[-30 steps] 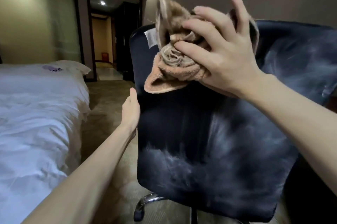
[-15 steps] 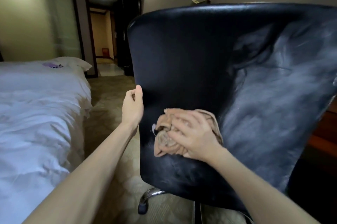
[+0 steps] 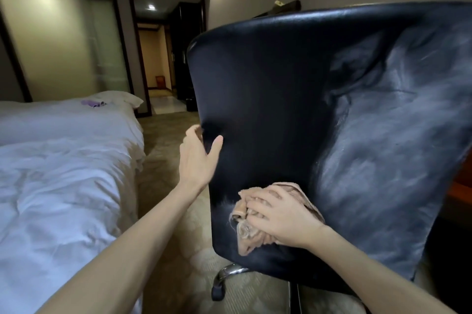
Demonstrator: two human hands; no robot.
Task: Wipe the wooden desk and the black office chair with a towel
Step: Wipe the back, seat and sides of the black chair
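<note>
Right hand (image 3: 281,216) is bunched over a tan towel (image 3: 245,237), fingers curled round it, pressing it flat against the lower left of the black office chair (image 3: 268,96) backrest. Left hand (image 3: 196,158) grips the backrest's left edge, thumb on the rear face, fingers wrapped round the edge out of view. White bed (image 3: 63,173) is on the left, with the chrome chair leg (image 3: 227,273) over patterned carpet (image 3: 168,150).
</note>
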